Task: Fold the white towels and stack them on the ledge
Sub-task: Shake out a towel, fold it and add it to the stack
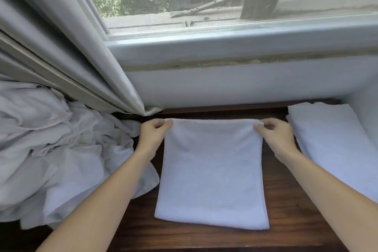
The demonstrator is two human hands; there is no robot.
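A white towel [212,172] lies folded lengthwise on the dark wooden ledge [286,200], its near edge doubled over. My left hand [152,135] pinches the towel's far left corner. My right hand [276,135] pinches the far right corner. Both far corners are lifted slightly off the wood. A stack of folded white towels [335,143] lies on the ledge at the right, against the wall. A heap of unfolded white towels [61,149] fills the left side.
A grey curtain [67,51] hangs down to the ledge at the back left, touching the heap. Behind the ledge rises a white wall [235,84] under a window sill [225,45]. Bare wood shows on both sides of the towel.
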